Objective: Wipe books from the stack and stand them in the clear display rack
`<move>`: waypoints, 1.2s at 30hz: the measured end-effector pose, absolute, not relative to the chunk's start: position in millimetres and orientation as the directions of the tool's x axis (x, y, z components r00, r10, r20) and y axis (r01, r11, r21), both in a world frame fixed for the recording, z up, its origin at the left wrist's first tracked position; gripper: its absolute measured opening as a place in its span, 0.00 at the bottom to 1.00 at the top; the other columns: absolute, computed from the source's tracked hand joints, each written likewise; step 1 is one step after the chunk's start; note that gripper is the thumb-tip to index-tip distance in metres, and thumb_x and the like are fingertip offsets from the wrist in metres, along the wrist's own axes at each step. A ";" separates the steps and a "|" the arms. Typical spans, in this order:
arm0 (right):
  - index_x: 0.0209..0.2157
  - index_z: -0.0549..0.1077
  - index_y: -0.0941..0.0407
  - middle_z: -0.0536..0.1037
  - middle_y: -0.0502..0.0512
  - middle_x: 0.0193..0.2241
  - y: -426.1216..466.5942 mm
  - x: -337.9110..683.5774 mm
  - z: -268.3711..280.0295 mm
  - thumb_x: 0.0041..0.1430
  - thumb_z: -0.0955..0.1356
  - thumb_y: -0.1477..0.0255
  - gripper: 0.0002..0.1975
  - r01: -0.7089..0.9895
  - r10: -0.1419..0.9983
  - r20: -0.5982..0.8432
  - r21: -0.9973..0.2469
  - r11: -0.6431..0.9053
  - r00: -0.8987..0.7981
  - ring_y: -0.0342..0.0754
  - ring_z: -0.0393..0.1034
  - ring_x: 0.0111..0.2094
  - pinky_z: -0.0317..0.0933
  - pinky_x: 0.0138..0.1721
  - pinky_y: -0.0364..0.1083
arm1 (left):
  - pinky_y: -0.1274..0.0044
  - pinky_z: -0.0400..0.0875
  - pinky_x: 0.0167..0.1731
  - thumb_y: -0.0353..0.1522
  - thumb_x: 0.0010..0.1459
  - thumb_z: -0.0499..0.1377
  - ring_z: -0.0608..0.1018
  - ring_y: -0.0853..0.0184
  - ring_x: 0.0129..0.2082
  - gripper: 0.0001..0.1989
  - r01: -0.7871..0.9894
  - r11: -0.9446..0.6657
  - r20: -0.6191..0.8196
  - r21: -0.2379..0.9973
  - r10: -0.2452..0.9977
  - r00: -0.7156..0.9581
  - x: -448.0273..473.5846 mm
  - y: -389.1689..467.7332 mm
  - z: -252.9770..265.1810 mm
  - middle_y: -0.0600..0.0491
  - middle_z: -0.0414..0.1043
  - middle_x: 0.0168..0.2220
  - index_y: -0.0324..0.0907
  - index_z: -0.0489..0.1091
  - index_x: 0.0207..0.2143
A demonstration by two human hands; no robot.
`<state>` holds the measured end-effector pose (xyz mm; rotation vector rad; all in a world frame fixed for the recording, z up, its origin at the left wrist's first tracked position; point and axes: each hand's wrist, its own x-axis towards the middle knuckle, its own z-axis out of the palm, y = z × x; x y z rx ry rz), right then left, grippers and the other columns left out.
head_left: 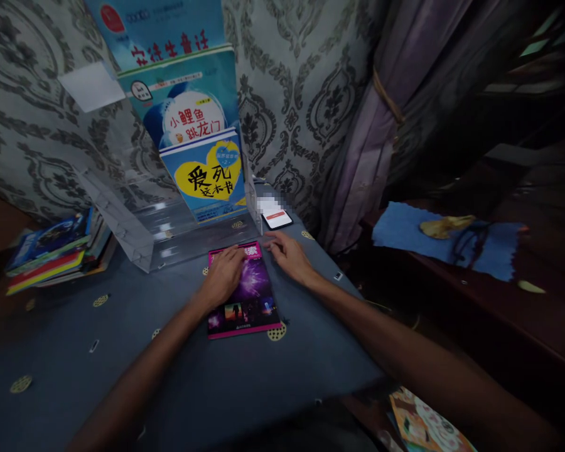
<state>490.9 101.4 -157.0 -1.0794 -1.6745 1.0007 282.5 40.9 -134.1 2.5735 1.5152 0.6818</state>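
Note:
A purple and pink book [253, 292] lies flat on the table, its cover up. My left hand [223, 274] rests across the upper left of that cover, fingers stretched out and holding nothing. Just off the book's upper right edge is my right hand [289, 256], its fingers loosely bent and apart, with nothing seen in them. Behind both hands, a clear plastic rack [139, 242] holds upright books in tiers. The front one is a blue book with a yellow heart [209, 176]; behind it stand a teal book [179, 94] and a taller blue book [164, 28].
A lit phone [277, 216] lies beyond my right hand. Several stacked books [56, 248] are at the left. A blue cloth [400, 242] covers part of a dark red surface [508, 307] at the right. Patterned curtains [296, 94] hang behind the rack.

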 end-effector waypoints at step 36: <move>0.66 0.57 0.62 0.77 0.61 0.55 101.5 486.2 -166.4 0.61 0.58 0.82 0.31 0.556 0.791 0.345 -0.571 0.604 -0.506 0.59 0.66 0.55 0.61 0.57 0.60 | 0.64 0.66 0.56 0.24 0.65 0.46 0.72 0.60 0.54 0.13 0.696 -0.639 0.361 0.327 0.765 0.533 292.3 59.8 -145.6 0.45 0.75 0.49 0.41 0.68 0.45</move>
